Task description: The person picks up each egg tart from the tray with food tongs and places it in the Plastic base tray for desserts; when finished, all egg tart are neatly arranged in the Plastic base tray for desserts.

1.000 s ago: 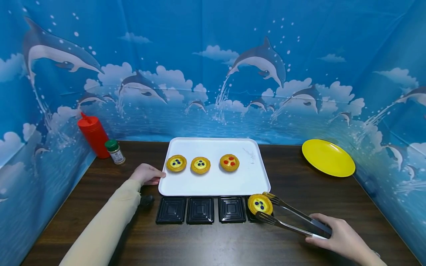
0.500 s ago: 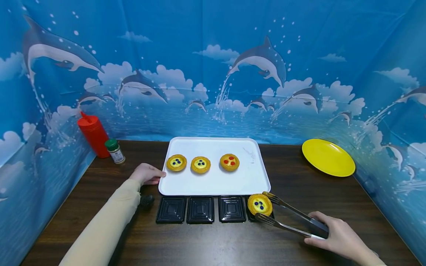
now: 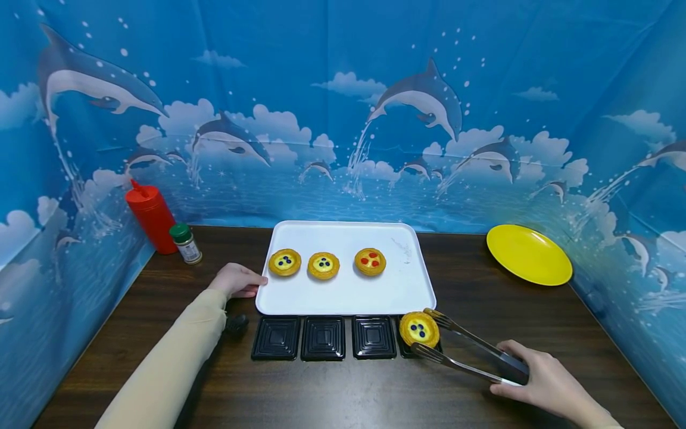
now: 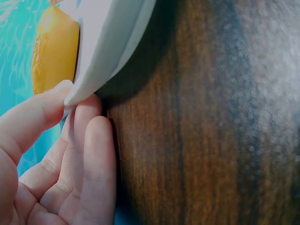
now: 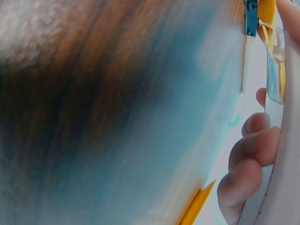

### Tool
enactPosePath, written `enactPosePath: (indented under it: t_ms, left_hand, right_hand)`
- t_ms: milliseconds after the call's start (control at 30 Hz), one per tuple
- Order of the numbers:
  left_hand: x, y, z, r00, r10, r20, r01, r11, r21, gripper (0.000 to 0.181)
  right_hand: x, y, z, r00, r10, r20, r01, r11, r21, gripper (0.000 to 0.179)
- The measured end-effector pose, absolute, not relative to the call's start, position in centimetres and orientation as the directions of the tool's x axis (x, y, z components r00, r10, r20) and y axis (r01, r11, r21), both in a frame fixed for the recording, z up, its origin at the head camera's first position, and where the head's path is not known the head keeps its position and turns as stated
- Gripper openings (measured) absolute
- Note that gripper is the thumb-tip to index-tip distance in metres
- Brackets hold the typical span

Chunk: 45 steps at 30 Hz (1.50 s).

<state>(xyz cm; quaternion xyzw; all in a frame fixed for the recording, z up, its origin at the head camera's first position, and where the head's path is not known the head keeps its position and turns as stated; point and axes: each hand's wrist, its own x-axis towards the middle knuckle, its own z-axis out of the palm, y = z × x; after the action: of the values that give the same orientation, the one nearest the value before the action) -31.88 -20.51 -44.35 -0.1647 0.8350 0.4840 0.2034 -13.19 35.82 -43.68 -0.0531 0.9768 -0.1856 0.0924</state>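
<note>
Red bottle point(image 3: 152, 219) and spice jar point(image 3: 186, 244) stand far left, out of the way. Left hand point(image 3: 236, 280) pinches the white tray point(image 3: 396, 293) by its rim. The tart point(image 3: 419, 329) on the rightmost black dish point(image 3: 405, 351) looks light, probably crumbly; I'd go easy on its sides. Tray edge crowds it behind. Tongs point(image 3: 485, 345) straddle it, yellow plate point(image 3: 529, 255) well beyond, right hand point(image 3: 541, 378) curled round the handles.

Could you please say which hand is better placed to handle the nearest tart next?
Probably the right hand: it holds the tongs, whose tips flank that tart; the left hand pinches the edge of the white tray.
</note>
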Motion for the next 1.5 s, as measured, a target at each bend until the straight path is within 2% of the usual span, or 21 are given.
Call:
enactPosePath:
  t_ms: [1000,1500]
  left_hand:
    - [-31.9,-20.4,-44.3,-0.862,-0.075,-0.501,-0.473,0.475,0.742,0.039]
    - [-32.0,-20.5,-44.6,-0.863,-0.090,-0.497,-0.478,0.465,0.745,0.038]
  right_hand:
    - [-13.4,36.3,-42.6,-0.987,-0.128,-0.102,-0.082,0.927,-0.365,0.070]
    - [-16.3,35.7,-41.5,-0.990,-0.133,-0.053,-0.105,0.925,-0.364,0.074]
